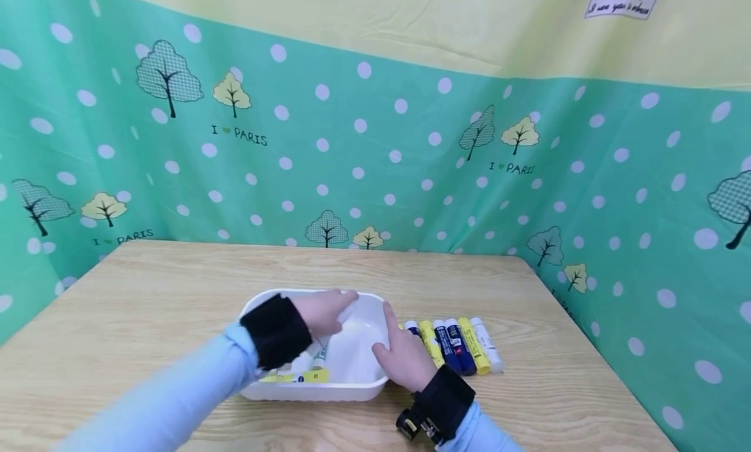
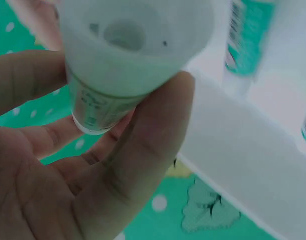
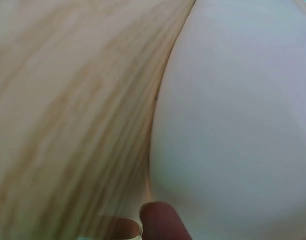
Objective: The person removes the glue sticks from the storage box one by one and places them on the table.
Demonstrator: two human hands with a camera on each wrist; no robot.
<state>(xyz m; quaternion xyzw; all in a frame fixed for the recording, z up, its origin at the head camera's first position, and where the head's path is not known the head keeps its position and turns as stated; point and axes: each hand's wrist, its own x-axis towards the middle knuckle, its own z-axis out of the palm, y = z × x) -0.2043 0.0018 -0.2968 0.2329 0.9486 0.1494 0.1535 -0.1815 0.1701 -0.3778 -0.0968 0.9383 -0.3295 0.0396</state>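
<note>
My left hand (image 1: pixel 321 312) is over the white plastic tray (image 1: pixel 358 351). In the left wrist view its fingers and thumb pinch what looks like a glue stick (image 2: pixel 110 82), whitish with a printed label, its round hollow end towards the camera. Head view hides that stick behind the hand. At the tray's right rim is my right hand (image 1: pixel 411 361), index finger straight and thumb spread apart, with no object visible in it. Its fingertips show low in the right wrist view beside the white tray wall (image 3: pixel 232 125). Inside the tray lie a teal-labelled stick (image 2: pixel 250 40) and a yellow stick (image 1: pixel 313 376).
Right of the tray, several glue sticks (image 1: pixel 452 347) in yellow, dark blue and white lie side by side, close to my right hand. Everything rests on a wooden table (image 1: pixel 176 289). A green dotted curtain (image 1: pixel 375 171) hangs behind its back edge.
</note>
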